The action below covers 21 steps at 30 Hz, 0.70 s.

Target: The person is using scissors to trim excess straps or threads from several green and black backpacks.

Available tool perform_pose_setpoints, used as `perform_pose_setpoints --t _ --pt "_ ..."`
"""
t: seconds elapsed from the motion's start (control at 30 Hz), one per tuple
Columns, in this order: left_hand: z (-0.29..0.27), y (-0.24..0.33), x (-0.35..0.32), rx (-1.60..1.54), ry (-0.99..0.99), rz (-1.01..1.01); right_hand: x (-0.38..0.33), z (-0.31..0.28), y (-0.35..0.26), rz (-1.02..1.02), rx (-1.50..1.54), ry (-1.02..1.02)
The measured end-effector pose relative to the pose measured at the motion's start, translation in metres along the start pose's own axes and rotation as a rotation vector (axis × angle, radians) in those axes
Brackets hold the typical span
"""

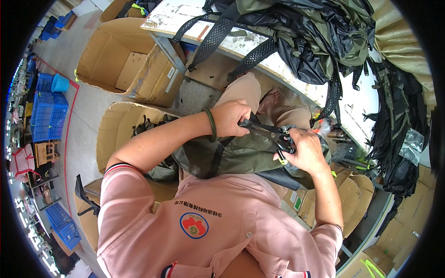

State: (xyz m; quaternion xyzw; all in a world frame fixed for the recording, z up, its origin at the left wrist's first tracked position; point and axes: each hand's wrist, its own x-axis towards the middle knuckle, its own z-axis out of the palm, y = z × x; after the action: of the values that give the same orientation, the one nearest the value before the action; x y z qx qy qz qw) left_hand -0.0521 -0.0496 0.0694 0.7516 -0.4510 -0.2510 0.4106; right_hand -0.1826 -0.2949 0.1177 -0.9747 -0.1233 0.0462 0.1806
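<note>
Nearest to me, across the lap, lies an olive-green bag (232, 155). My right hand (306, 150) is closed on its black strap buckle (285, 141) at the bag's right end. My left hand (230, 118), with a green bangle (211, 124) on the wrist, is closed on the black strap (259, 129) just left of that buckle. Left of the lap, an open cardboard box (116, 134) holds more bags. Farther off, a worktable (171, 16) carries a heap of bags (306, 32).
</note>
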Motion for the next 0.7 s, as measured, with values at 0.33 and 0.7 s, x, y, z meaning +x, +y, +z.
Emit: perform_pose_setpoints --t 0.33,0.7 --pt "0.001 0.001 0.001 -0.003 -0.025 -0.02 0.003 -0.001 -0.005 -0.011 0.001 0.009" --pt "0.001 0.002 0.002 0.0 -0.033 -0.001 0.004 -0.004 -0.007 -0.023 -0.11 0.029"
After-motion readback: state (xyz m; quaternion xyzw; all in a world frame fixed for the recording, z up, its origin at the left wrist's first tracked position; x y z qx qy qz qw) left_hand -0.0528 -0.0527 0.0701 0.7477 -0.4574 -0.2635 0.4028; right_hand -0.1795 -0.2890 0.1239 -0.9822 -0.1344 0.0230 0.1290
